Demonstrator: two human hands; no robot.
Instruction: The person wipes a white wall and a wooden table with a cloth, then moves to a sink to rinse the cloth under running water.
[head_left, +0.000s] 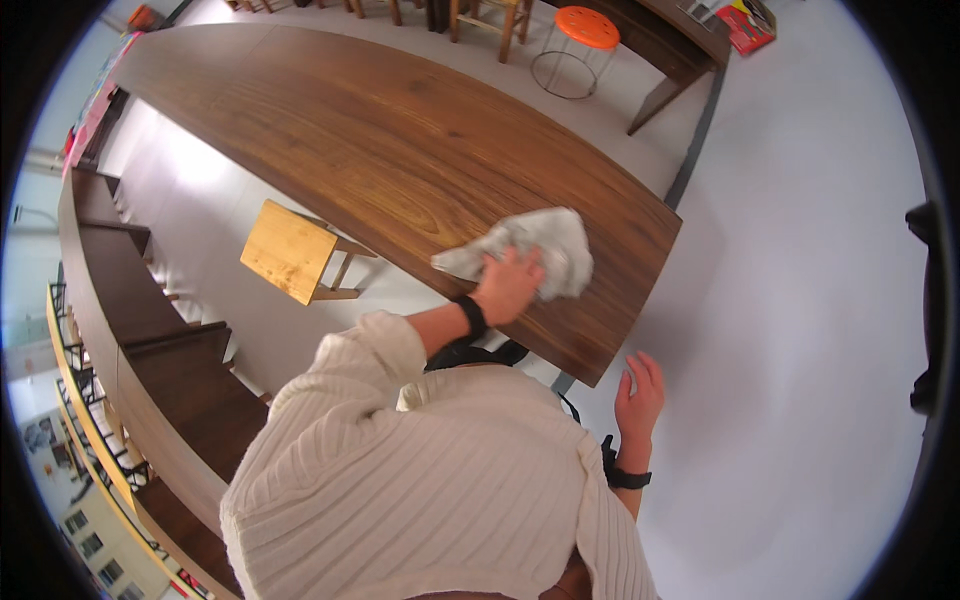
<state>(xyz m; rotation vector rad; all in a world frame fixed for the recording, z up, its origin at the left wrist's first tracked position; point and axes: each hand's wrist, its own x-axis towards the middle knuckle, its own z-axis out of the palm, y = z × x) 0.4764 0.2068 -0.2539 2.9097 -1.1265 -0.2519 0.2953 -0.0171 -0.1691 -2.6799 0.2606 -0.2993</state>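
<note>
My left hand (510, 289) presses down on a crumpled whitish cloth (562, 247), its fingers spread over it. Beneath the cloth lies the near end of a long brown wooden table (450, 142). Part of the cloth is hidden under the hand, and the fingers are slightly blurred. Off the table's right corner, my right hand (641, 397) hangs in the air with nothing in it, fingers loosely bent and thumb apart. Both wrists wear black bands.
A light wooden stool (292, 251) stands by the table's left edge. Further left runs a row of dark wooden desks (187, 375). Beyond the table's far side are an orange round stool (587, 28) and another dark table (675, 37). Pale floor (787, 300) stretches to the right.
</note>
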